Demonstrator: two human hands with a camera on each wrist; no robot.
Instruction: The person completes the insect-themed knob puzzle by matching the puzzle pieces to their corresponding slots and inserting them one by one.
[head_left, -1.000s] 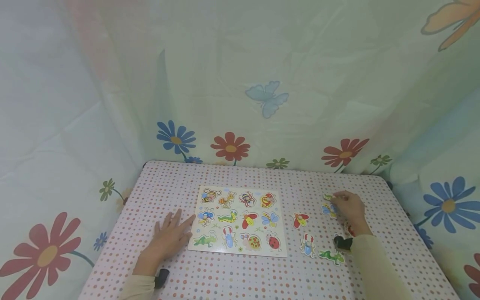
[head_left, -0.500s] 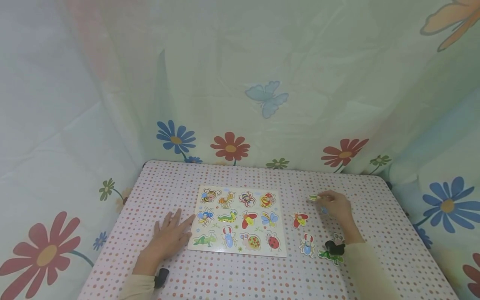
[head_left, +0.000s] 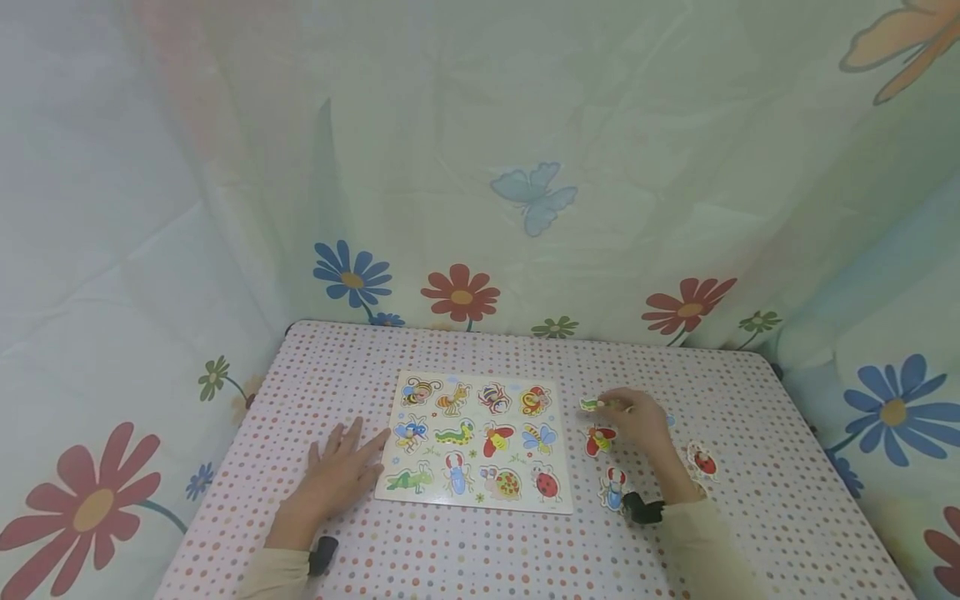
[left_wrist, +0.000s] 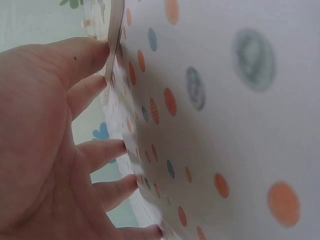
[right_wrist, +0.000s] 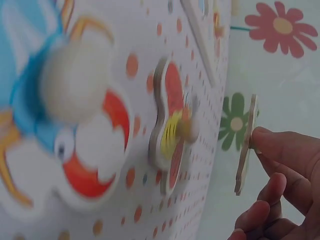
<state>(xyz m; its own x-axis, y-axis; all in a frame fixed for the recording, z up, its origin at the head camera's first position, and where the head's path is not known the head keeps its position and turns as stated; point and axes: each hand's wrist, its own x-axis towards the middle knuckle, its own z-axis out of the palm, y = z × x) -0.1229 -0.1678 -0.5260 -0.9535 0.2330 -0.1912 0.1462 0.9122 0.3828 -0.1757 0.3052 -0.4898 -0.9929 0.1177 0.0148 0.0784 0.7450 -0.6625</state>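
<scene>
My right hand [head_left: 637, 421] pinches a green caterpillar puzzle piece [head_left: 590, 404] between thumb and fingers. Its thin edge faces the right wrist view, where the piece [right_wrist: 245, 155] is held clear of the tablecloth. Below that hand lie a red-winged insect piece [head_left: 597, 442] and a blue stag beetle piece [head_left: 611, 492], each with a round knob in the right wrist view. My left hand [head_left: 337, 475] rests palm down, fingers spread, left of the wooden insect puzzle board [head_left: 420, 497]. Its thumb and a fingertip touch the board's edge in the left wrist view.
Knobbed pieces sit in the board's top row. A ladybird piece [head_left: 704, 461] lies right of my right forearm, and a bit of blue wing [head_left: 670, 421] shows beside the wrist. The dotted tablecloth [head_left: 450, 558] reaches back to a flowered curtain [head_left: 600, 250].
My right hand has carried the caterpillar piece left, closer to the board. The ladybird piece is uncovered, while the grasshopper piece is now hidden behind the arm. My left hand has stayed still.
</scene>
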